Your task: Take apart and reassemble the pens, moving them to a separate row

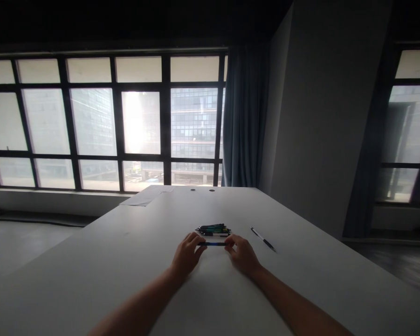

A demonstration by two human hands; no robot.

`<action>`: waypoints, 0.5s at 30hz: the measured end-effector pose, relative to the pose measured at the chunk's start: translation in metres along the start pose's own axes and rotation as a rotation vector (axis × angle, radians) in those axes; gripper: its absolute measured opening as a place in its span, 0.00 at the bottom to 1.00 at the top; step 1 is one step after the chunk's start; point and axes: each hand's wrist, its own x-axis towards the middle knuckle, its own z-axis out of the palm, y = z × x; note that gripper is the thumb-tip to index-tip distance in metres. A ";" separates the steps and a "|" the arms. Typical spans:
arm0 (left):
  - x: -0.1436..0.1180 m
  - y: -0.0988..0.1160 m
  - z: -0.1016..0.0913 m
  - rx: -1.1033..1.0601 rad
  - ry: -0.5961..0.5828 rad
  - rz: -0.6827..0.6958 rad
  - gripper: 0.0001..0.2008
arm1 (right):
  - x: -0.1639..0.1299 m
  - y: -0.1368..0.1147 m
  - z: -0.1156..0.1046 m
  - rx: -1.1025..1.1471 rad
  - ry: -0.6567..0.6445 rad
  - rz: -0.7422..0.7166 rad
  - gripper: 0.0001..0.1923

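Between my two hands a dark pen (215, 244) with a blue part lies level, side to side. My left hand (188, 254) pinches its left end between thumb and fingers. The right end is pinched the same way by my right hand (243, 253). Just beyond the held pen is a heap of several pens (213, 229), dark, green and white, lying roughly sideways. A single white and black pen (263, 239) lies slanted on the table, to the right of the heap and apart from it.
The white table (210, 207) stretches away from me. Paper sheets (141, 198) lie at its far left edge. Two dark round holes (193, 190) are near the far end. Beyond stand windows, a blue curtain (246, 121) and a grey pillar (318, 116).
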 end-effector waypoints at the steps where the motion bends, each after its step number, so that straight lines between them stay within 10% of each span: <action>1: 0.000 0.001 0.000 -0.018 0.022 0.039 0.05 | -0.001 -0.001 0.001 -0.010 -0.012 0.014 0.04; 6: 0.002 0.006 -0.003 -0.031 0.053 0.114 0.06 | -0.002 -0.003 0.001 -0.030 -0.047 0.029 0.04; 15: 0.003 0.002 -0.004 0.115 -0.061 -0.315 0.04 | -0.006 -0.005 0.004 0.000 0.090 -0.198 0.04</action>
